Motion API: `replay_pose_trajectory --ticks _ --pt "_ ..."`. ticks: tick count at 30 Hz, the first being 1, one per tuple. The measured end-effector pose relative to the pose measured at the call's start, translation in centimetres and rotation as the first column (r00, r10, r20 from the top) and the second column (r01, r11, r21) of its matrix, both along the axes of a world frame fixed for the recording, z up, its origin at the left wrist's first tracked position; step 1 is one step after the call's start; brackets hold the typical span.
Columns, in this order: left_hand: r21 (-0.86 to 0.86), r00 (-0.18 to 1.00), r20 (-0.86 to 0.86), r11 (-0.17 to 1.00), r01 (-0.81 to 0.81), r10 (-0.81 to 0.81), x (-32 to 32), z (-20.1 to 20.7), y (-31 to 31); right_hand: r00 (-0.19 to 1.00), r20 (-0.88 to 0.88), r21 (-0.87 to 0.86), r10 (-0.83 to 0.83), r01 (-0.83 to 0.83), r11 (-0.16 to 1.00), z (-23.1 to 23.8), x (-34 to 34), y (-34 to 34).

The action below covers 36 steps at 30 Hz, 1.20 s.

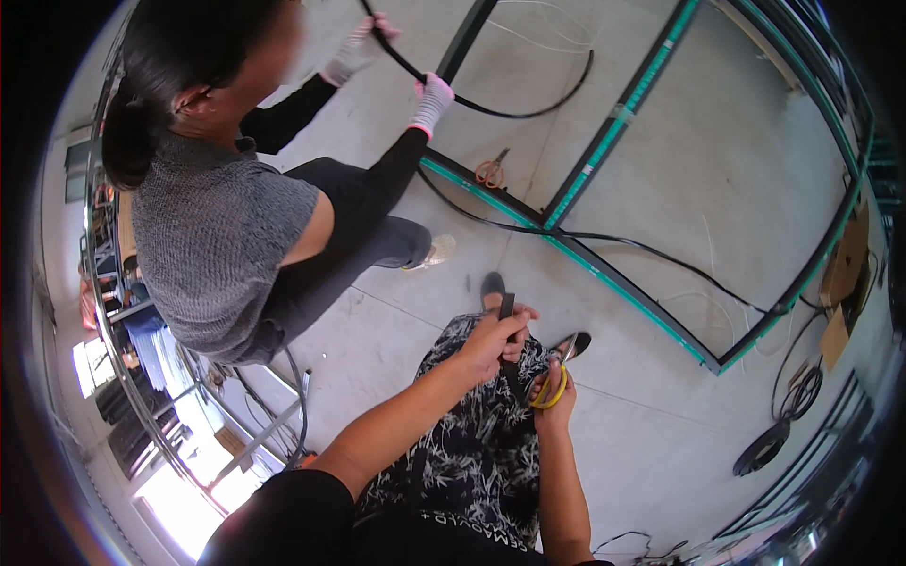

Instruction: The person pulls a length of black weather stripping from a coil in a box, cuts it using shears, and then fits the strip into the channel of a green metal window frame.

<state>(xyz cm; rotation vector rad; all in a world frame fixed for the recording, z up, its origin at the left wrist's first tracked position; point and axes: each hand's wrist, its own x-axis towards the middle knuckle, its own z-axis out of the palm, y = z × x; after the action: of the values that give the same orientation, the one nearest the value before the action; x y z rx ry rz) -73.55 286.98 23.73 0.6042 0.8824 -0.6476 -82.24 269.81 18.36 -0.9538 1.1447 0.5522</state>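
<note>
My left hand [493,341] is closed around a short, dark flat strip [508,306], which sticks up past the fingers and hangs below them in front of my patterned clothing. Lower and to the right, my right hand [561,404] grips a pair of scissors [545,400] by its yellow handles. The scissors' blades point upward, apart from the strip. On the left, a co-worker in striped gloves [433,102] holds a long black rubber strip [528,115] with both hands; its loose end curves over the floor.
A large dark metal frame [651,300] with green tape lies on the floor ahead. Orange-handled scissors [491,174] rest at its near bar. Another black strip [651,249] runs across the frame. A black coil [763,447] and cardboard [846,255] are at right; a metal rack [142,391] stands left.
</note>
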Motion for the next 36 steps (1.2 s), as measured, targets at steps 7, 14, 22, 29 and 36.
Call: replay_pose_trajectory --ticks 7,14,22,29,36 --pt "-0.017 0.97 0.156 0.981 0.192 -0.187 -1.6 9.5 -9.7 0.99 0.078 0.016 -0.12 0.119 0.993 3.4 -7.4 -9.2" --pt "-0.037 0.87 0.28 0.902 0.431 -0.405 -11.2 16.7 -28.0 0.921 0.155 0.083 -0.357 0.348 0.934 7.7 -22.0 -23.0" --pt "-0.197 0.618 0.347 0.59 0.783 -0.706 -30.3 24.6 -57.9 0.646 0.276 -0.19 -0.712 0.763 0.618 14.4 -49.2 -47.4" --pt "-0.166 0.32 0.558 0.275 0.947 -0.766 -40.2 31.8 -75.1 0.388 0.325 -0.217 -0.862 0.918 0.332 17.8 -62.1 -56.5" --pt "-0.124 0.208 0.549 0.168 0.978 -0.81 -43.9 30.4 -90.5 0.374 0.367 0.07 -0.851 0.902 0.427 15.8 -57.4 -66.2"
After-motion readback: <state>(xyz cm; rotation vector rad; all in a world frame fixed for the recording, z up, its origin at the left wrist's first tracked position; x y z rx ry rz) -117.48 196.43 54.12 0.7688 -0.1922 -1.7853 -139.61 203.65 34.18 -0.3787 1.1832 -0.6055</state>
